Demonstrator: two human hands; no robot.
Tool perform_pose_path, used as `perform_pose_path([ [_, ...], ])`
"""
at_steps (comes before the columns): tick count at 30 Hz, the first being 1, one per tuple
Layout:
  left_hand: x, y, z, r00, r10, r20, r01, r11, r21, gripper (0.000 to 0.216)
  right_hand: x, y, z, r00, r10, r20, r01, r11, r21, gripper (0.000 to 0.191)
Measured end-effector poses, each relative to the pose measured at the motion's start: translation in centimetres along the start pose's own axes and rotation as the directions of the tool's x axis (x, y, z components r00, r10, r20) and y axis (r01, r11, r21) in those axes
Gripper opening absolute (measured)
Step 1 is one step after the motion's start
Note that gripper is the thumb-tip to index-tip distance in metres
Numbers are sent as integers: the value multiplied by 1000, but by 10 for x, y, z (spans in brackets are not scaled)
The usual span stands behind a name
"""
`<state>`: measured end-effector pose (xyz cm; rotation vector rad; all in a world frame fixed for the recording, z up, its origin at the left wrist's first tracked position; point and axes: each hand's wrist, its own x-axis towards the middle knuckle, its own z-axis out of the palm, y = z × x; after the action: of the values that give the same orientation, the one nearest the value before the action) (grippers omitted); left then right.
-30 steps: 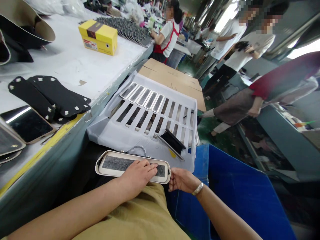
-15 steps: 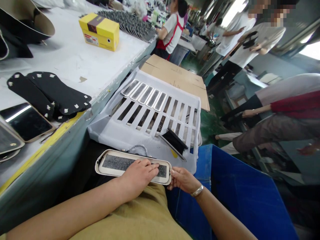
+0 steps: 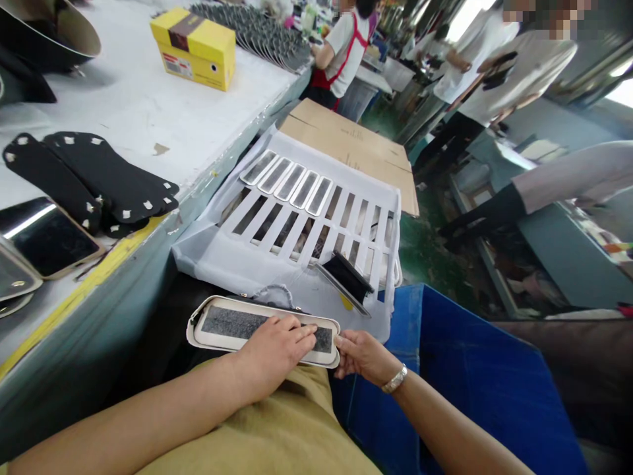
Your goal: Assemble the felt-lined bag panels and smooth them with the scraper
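Note:
A long cream piece with rounded ends and a dark grey fuzzy strip (image 3: pixel 232 322) down its middle lies across my lap; it looks like the base of a bag. My left hand (image 3: pixel 281 346) rests flat over its right half, fingers stretched out on the strip. At the right end, my right hand (image 3: pixel 363 356) pinches the cream rim between thumb and fingers. A loose edge stands up around the left end. Behind the piece, a grey cord loop (image 3: pixel 274 293) and small metal fittings show. What hangs beneath it is hidden.
A slotted grey sheet (image 3: pixel 212 254) ahead carries several cream-edged strips (image 3: pixel 289 181) and a black folded piece (image 3: pixel 349 277). A blue bin (image 3: pixel 475 369) stands at right. On the left table are black panels (image 3: pixel 109 175) and a yellow box (image 3: pixel 195 49). People stand at upper right.
Both hands stay on the piece almost unmoved; my right hand has shifted very slightly. The view has tilted a little, and a person in red at the right has left the view.

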<state>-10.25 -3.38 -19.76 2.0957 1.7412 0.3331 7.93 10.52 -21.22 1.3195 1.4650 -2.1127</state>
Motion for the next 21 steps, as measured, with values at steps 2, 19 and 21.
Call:
perform_pose_path([
  [2,0,0,0,1000,4,3,-4,1000,-2,29,-2,-6,2,998,41,-39,-43,997,-66,44],
  [19,-3,6,3,999,17,-50,-13,996,83,27,1,0,11,992,5,-130,-13,998,-58,36],
  [21,-5,9,3,998,7,-57,-1,995,97,27,0,7,10,995,-29,-91,30,1000,9,43],
])
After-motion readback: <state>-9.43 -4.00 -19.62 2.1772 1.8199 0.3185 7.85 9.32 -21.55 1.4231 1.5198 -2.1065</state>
